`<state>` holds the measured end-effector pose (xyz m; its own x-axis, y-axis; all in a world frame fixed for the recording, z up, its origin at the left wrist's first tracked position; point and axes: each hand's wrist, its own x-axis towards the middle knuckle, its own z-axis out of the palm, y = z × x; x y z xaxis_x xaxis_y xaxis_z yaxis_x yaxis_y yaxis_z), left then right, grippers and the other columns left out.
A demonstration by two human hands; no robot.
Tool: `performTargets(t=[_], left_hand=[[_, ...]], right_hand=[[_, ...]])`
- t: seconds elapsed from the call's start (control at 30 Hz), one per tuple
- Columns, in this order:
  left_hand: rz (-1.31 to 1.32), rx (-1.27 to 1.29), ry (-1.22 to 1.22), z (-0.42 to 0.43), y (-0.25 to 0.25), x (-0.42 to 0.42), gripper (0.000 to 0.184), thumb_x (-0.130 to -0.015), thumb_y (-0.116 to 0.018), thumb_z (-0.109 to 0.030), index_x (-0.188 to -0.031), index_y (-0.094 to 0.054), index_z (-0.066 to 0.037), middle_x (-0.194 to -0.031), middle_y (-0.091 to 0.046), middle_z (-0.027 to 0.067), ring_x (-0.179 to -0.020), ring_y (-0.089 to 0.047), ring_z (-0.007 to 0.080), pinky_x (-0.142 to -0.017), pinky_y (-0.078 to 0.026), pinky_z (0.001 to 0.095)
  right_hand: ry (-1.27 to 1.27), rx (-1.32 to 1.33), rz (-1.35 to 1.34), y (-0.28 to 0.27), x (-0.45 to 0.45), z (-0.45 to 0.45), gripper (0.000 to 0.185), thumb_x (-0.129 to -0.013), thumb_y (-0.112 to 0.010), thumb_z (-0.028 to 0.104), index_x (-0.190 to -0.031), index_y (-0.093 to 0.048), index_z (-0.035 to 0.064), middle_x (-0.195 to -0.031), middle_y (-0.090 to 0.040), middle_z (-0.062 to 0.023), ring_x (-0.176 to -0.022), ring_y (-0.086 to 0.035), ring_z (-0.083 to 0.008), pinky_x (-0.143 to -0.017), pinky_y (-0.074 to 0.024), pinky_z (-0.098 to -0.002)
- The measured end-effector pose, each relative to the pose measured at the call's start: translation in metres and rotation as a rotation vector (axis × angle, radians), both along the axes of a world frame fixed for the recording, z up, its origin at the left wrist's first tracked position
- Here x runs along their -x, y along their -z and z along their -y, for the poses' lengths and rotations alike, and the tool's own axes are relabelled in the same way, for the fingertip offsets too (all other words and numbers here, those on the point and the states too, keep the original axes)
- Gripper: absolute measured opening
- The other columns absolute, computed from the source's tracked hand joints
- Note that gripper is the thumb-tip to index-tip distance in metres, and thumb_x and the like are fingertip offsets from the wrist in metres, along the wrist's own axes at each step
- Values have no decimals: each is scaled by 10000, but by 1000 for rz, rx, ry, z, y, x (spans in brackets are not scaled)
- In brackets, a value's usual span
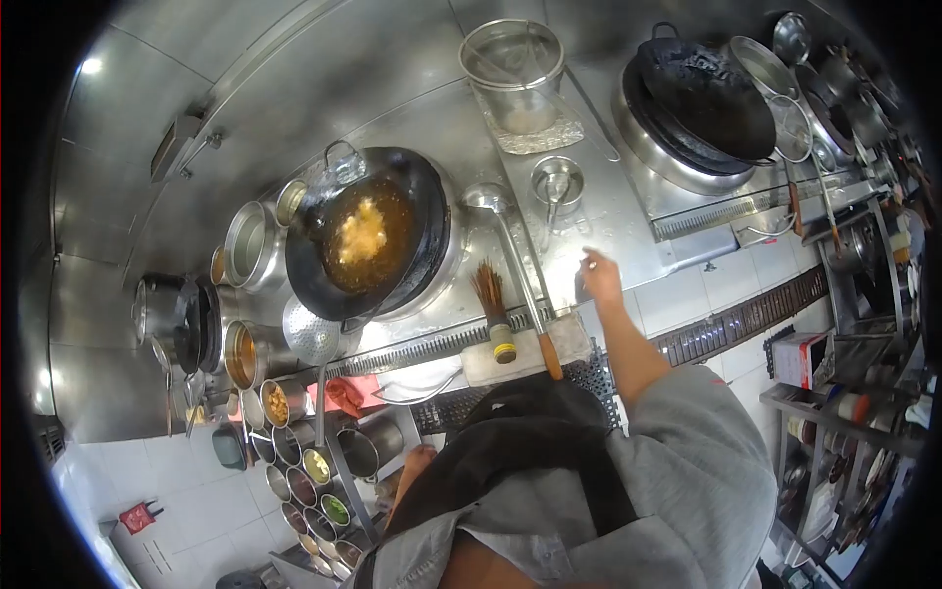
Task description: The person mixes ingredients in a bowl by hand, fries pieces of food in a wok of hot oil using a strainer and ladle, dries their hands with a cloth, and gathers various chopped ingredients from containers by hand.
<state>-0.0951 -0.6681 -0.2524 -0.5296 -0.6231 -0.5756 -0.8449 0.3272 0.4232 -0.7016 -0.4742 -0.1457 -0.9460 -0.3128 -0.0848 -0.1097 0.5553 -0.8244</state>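
At the frame's lower centre, hanging the left hand (420,457) near a steel pot (365,449), showing too little to tell its grip. At centre, having a wooden-handled ladle (517,263) slanting upper left to lower right, just left of the nearer right hand (601,275); loosely spreading that hand's fingers, apparently gripping nothing, by the counter's (613,211) front edge; facing open room up to a small bowl (542,183), with a black wok (417,188) bounding the left.

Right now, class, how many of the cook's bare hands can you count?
2: the right hand is over the steel counter; the left hand is low, near a metal pot, its fingers partly hidden. No others are visible.
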Motion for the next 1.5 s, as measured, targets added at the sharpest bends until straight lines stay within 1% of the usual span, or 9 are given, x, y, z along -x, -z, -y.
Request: performTargets(t=[0.1, 0.17, 0.27, 0.43, 0.53, 0.7, 1.03, 1.3, 1.5], left_hand=[[94, -57, 164, 3, -1, -13, 258, -813, -534, -246, -942, -635, -46, -825, -637, 119, -750, -611, 176, -652, -491, 335], [115, -86, 237, 13, 0, -5, 257, -813, -534, -245, -943, -635, -47, -824, -636, 117, -749, -611, 176, -650, -491, 335], [118, -129, 345, 40, 8, 29, 255, -813, -535, -244, -944, -634, -49, -821, -635, 114, -747, -610, 176, -648, -492, 336], [157, -172, 506, 76, 22, 79, 253, -812, -535, -241, -947, -633, -52, -818, -632, 109, -744, -610, 176, -643, -492, 337], [165, -182, 593, 90, 28, 97, 251, -811, -536, -240, -948, -633, -53, -815, -631, 106, -742, -609, 176, -641, -492, 338], [198, -211, 726, 102, 40, 122, 248, -811, -536, -237, -950, -632, -56, -811, -629, 101, -739, -608, 176, -636, -493, 339], [308, -211, 857, 90, 49, 155, 243, -809, -538, -233, -954, -630, -61, -804, -625, 91, -732, -607, 177, -627, -494, 341], [267, -205, 1046, -10, 36, 268, 240, -808, -539, -229, -958, -628, -66, -798, -622, 83, -727, -606, 177, -620, -495, 342], [164, -359, 1285, -157, 16, 351, 237, -807, -539, -226, -961, -627, -69, -793, -619, 77, -724, -605, 177, -614, -495, 343]], right_hand=[[-50, 62, -347, 38, -50, -33, 225, -819, -538, 90, -1016, -627, 28, -626, -616, -156, -482, -597, -205, -498, -472, -318], [-71, 48, 11, 15, -86, -62, 213, -805, -538, 84, -988, -643, 52, -702, -628, -182, -633, -631, -260, -615, -490, -356], [126, -17, -30, 23, -115, -106, 215, -785, -523, 92, -952, -657, 74, -764, -631, -200, -738, -635, -296, -678, -494, -393], [-49, -761, 162, 41, -137, -201, 210, -732, -496, 98, -819, -664, 9, -889, -635, -204, -858, -619, -329, -758, -501, -411], [333, -658, 207, 60, -157, -240, 202, -730, -510, 110, -782, -658, -16, -899, -640, -192, -859, -619, -335, -766, -502, -406], [398, -554, 226, 22, -238, -246, 151, -753, -538, 179, -779, -665, 102, -833, -630, -197, -818, -607, -348, -715, -484, -428], [336, -515, 261, 14, -407, -275, 246, -817, -508, 275, -860, -628, 64, -826, -619, -214, -810, -596, -391, -731, -473, -463], [443, -726, 371, 60, -393, -391, 191, -766, -529, 198, -778, -655, 54, -815, -626, -210, -783, -608, -369, -729, -484, -450], [655, -619, 307, 31, -338, -469, 175, -754, -502, 146, -790, -664, 90, -814, -633, -185, -780, -610, -365, -735, -490, -441]])
